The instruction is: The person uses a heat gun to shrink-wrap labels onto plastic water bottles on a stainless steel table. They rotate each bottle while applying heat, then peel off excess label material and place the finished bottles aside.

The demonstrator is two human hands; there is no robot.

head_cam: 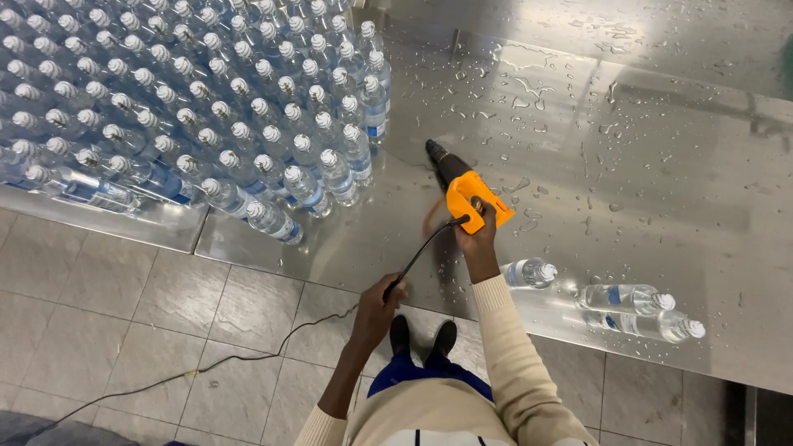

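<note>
**Wet table, corded heat gun, bottles: hazards**

Steel table point(628, 165): ahead of both hands, beaded with water; a slip or a wet cord seems possible.
Packed bottles point(190, 107): ahead-left of the hands; hot air held too near could warp them.
Loose bottles point(628, 299): lying right of the right hand, liable to roll.
Heat gun point(464, 188): orange, gripped closed in the right hand point(477, 235), nozzle down near the wet surface.
Cord point(417, 258): pinched in the left hand point(378, 307), trailing across the floor; could snag.
</note>
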